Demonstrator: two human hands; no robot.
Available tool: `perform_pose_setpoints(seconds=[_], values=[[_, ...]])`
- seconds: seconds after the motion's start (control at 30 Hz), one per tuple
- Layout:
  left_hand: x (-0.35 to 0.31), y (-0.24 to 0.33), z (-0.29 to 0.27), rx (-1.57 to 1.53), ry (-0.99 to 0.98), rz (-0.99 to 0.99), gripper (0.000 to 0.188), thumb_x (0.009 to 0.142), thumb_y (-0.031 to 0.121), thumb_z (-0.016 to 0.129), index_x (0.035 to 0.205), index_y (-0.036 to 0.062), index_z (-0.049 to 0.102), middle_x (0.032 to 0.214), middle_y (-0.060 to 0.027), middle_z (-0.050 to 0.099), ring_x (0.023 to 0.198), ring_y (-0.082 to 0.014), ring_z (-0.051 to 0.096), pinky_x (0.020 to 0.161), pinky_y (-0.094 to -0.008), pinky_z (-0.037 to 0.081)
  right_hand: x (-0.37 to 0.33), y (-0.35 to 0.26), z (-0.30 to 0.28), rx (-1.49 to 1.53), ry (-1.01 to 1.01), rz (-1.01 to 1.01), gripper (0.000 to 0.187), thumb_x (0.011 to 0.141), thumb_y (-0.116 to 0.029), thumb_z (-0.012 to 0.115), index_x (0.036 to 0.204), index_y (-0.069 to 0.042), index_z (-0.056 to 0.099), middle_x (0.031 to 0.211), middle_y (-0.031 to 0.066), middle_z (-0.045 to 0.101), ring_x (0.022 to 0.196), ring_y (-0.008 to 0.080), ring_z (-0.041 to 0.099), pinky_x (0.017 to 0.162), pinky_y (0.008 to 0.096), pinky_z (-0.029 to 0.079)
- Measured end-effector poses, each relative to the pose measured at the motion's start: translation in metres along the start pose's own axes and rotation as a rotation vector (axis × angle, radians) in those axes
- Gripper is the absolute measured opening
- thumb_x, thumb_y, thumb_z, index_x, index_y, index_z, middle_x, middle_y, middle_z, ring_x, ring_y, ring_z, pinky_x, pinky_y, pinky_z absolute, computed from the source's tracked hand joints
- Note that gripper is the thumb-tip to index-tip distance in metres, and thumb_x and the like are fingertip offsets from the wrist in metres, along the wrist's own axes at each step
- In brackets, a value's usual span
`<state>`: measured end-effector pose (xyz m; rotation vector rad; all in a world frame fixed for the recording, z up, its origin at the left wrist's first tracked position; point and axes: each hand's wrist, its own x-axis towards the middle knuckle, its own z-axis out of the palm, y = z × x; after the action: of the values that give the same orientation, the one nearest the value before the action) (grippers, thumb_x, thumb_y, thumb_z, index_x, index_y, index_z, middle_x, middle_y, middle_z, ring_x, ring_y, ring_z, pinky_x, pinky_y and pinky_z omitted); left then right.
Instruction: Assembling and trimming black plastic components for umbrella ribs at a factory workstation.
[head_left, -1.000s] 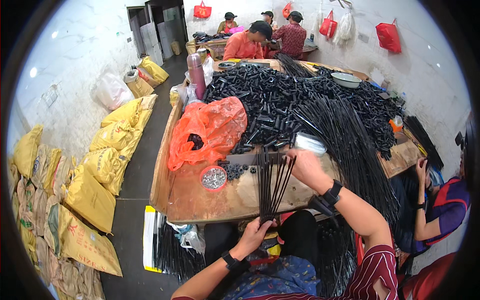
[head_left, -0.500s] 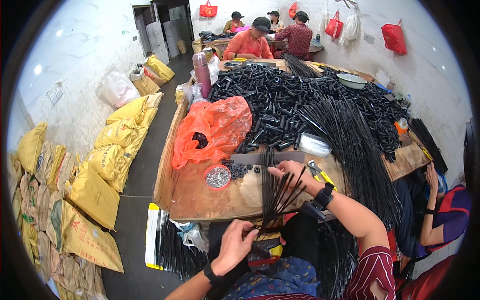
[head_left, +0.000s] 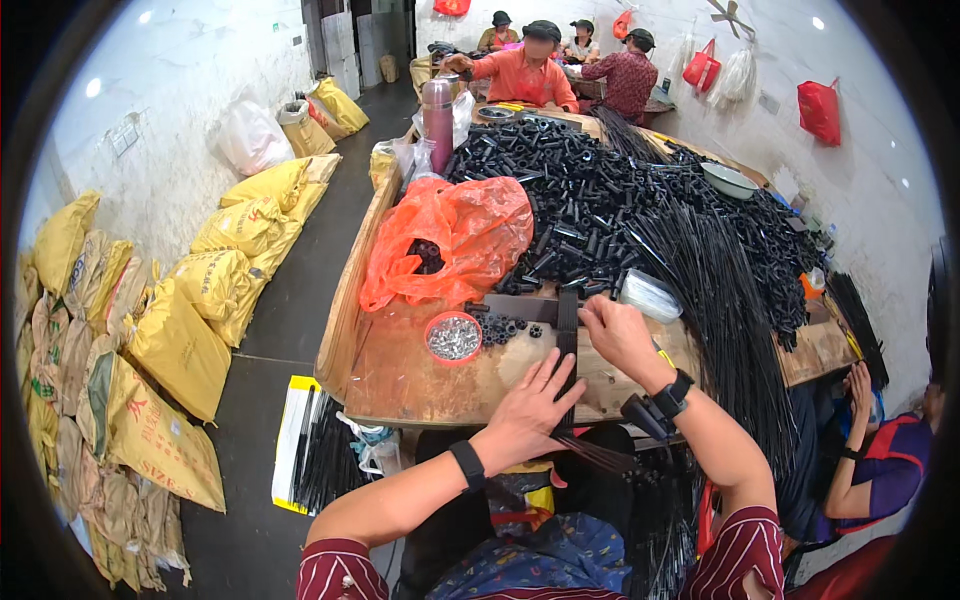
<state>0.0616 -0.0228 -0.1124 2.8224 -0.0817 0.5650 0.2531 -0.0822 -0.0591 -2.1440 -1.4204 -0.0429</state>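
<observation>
Left hand [head_left: 530, 410], fingers spread, presses a rod bundle [head_left: 567, 345] flat at the table [head_left: 420, 385] edge; right hand [head_left: 618, 335] pinches its top. Loosened pressure could let rods fan and slide off.

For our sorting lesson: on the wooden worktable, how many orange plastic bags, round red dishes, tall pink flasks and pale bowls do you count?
Orange plastic bag: 1
Round red dish: 1
Tall pink flask: 1
Pale bowl: 1
Total: 4
</observation>
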Motion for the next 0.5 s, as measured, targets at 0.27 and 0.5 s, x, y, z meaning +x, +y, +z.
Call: perform_pose_setpoints(seconds=[0.27,0.5], values=[[0.012,0.003,0.01,-0.011,0.031,0.002,0.083,0.075,0.059,0.062,0.134,0.0051,0.043,0.145,-0.0239,0.031,0.137,-0.0409,0.024,0.112,-0.0473,0.023,0.024,-0.006,0.015,-0.057,-0.09,-0.39,0.015,0.08,-0.012,0.06,0.091,-0.005,0.067,0.082,0.0144,0.064,0.078,0.0337,0.064,0.069,0.0432,0.051],[0.012,0.005,0.007,-0.005,0.026,0.005,0.082,0.075,0.06,0.062,0.131,0.0029,0.045,0.142,-0.0258,0.033,0.136,-0.0411,0.024,0.111,-0.0481,0.024,0.033,-0.021,0.029,-0.266,-0.341,-0.316,0.017,0.078,-0.016,0.064,0.091,-0.006,0.067,0.077,0.0167,0.066,0.078,0.0336,0.065,0.068,0.043,0.052]])
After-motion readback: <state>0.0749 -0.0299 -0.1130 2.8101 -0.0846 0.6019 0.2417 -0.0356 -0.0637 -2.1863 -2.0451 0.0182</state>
